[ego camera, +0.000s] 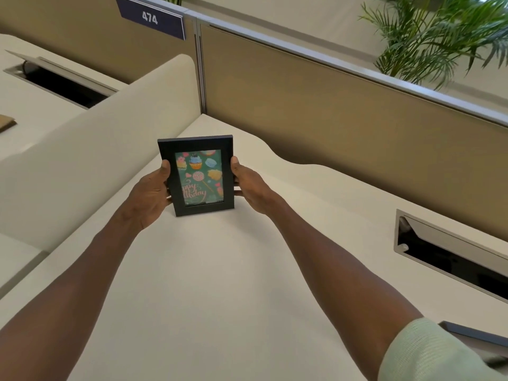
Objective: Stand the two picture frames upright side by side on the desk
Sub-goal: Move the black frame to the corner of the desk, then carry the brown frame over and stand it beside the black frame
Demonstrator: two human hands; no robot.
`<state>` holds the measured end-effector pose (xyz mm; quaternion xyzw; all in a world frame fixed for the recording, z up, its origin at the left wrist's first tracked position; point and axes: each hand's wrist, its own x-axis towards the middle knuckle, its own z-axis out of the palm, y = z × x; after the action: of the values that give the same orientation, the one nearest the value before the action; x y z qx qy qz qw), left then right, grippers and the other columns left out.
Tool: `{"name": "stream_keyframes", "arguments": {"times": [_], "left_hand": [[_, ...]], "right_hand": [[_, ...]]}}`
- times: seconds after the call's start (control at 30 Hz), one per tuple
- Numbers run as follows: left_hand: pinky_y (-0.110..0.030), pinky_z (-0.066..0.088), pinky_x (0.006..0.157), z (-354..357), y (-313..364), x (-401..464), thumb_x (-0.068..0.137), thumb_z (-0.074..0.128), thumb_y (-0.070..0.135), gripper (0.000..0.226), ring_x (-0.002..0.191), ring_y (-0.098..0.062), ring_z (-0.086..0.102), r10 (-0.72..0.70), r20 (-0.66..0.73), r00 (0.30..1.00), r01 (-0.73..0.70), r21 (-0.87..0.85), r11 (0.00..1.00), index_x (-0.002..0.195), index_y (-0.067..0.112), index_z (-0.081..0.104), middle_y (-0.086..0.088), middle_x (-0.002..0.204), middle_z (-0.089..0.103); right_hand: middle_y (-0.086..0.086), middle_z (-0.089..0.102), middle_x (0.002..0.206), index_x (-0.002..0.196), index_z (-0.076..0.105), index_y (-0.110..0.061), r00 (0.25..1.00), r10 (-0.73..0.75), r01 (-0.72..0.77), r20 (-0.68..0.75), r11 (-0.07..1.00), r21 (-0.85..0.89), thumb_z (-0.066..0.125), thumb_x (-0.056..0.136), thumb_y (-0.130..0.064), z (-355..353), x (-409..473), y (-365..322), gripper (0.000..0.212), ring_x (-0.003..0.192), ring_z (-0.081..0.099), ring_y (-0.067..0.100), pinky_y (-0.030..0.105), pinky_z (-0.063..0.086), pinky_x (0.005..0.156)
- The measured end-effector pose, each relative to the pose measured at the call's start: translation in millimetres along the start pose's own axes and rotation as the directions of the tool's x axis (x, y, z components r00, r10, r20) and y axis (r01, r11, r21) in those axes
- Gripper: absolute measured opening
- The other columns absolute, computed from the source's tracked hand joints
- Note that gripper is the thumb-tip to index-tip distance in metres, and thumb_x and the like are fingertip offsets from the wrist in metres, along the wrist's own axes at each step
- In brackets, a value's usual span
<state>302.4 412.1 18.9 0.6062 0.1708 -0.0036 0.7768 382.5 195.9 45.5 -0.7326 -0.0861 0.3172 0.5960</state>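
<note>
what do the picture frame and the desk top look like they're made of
Picture frame: a matte black moulding with square edges, likely painted wood or plastic; the look leaves that open. A faint sheen over the birthday print suggests a glass or clear plastic pane.
Desk: a smooth, even cream surface with no grain and a soft sheen, probably laminate.

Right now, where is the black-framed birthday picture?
The black-framed birthday picture stands upright at the centre of the head view on the cream desk, held between the left hand and right hand, near the cubicle corner.
</note>
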Motion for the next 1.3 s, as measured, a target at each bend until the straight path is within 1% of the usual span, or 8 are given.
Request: {"name": "stream_keyframes", "arguments": {"times": [0.1,0.53,0.63,0.73,0.87,1.07,1.2,1.3], "left_hand": [[-0.041,0.051,0.092,0.0,-3.4,-1.4,0.084,0.053,0.061,0.048,0.110,-0.019,0.067,-0.006,-0.013,1.000,0.006,0.032,0.999,0.116,0.029,0.068,0.005,0.117,0.074],[-0.036,0.045,0.095,6.4,-27.4,-31.9,0.071,0.065,0.068,0.052,0.107,-0.015,0.067,0.036,-0.142,0.989,-0.027,0.063,0.998,0.102,0.027,0.071,0.014,0.102,0.078],[-0.035,0.041,0.096,5.0,-37.8,-44.3,0.071,0.064,0.069,0.064,0.113,-0.018,0.063,0.025,-0.203,0.979,-0.011,0.073,0.997,0.115,0.023,0.065,0.015,0.104,0.075],[-0.038,0.041,0.102,5.9,-46.0,-61.3,0.062,0.068,0.076,0.094,0.121,-0.024,0.057,0.003,-0.213,0.977,0.019,0.105,0.994,0.133,0.016,0.056,0.000,0.124,0.066],[-0.050,0.036,0.113,17.4,-54.5,-87.9,0.075,0.069,0.066,0.102,0.134,-0.039,0.047,-0.063,-0.258,0.964,0.098,0.124,0.987,0.147,0.003,0.035,-0.025,0.146,0.047],[-0.050,0.038,0.113,46.7,-67.9,-133.0,0.077,0.075,0.054,0.089,0.129,-0.032,0.052,-0.145,-0.315,0.938,0.195,0.134,0.972,0.146,0.012,0.038,-0.015,0.143,0.051],[-0.041,0.044,0.104,82.8,-70.3,-160.6,0.082,0.073,0.047,0.073,0.120,-0.027,0.058,-0.139,-0.214,0.967,0.180,0.186,0.966,0.140,0.010,0.049,-0.010,0.132,0.059],[-0.036,0.044,0.093,116.2,-70.3,-181.4,0.085,0.072,0.041,0.041,0.107,-0.022,0.061,-0.128,-0.101,0.987,0.147,0.213,0.966,0.119,0.018,0.066,-0.003,0.114,0.065]], "right_hand": [[0.008,0.057,0.138,0.136,0.051,-0.020,1.000,-0.002,0.002,0.009,1.000,-0.007,0.022,0.101,-0.056,-0.1,0.9,4.5,0.058,0.121,0.055,0.025,0.050,0.041,0.108],[0.008,0.045,0.150,0.148,0.036,-0.023,1.000,0.000,-0.001,-0.028,0.999,-0.048,0.018,0.099,-0.061,-3.9,-21.1,2.1,0.064,0.135,0.043,0.026,0.044,0.034,0.103],[0.012,0.042,0.150,0.151,0.030,-0.019,0.996,0.027,-0.032,-0.085,0.998,-0.057,0.021,0.098,-0.063,-7.3,-36.7,6.8,0.070,0.136,0.041,0.028,0.044,0.035,0.107],[0.012,0.043,0.150,0.151,0.030,-0.019,0.994,0.033,-0.039,-0.103,0.998,-0.057,0.023,0.096,-0.065,-10.0,-60.5,13.3,0.072,0.136,0.041,0.027,0.042,0.035,0.107],[0.010,0.049,0.144,0.148,0.036,-0.017,0.989,0.030,-0.040,-0.144,0.997,-0.067,0.024,0.097,-0.065,-11.5,-102.6,22.3,0.071,0.130,0.046,0.026,0.042,0.036,0.108],[0.008,0.056,0.131,0.132,0.051,-0.016,0.977,0.003,-0.015,-0.212,0.998,-0.056,0.027,0.098,-0.062,-15.4,-169.9,34.9,0.061,0.120,0.052,0.022,0.042,0.038,0.107],[0.005,0.058,0.127,0.124,0.054,-0.016,0.968,-0.033,0.013,-0.247,0.997,-0.081,0.030,0.098,-0.061,-25.6,-210.8,40.3,0.057,0.119,0.053,0.022,0.041,0.040,0.105],[0.004,0.061,0.123,0.119,0.056,-0.017,0.956,-0.078,0.047,-0.281,0.992,-0.115,0.032,0.099,-0.059,-36.1,-237.5,43.8,0.052,0.117,0.054,0.022,0.040,0.041,0.103]]}}
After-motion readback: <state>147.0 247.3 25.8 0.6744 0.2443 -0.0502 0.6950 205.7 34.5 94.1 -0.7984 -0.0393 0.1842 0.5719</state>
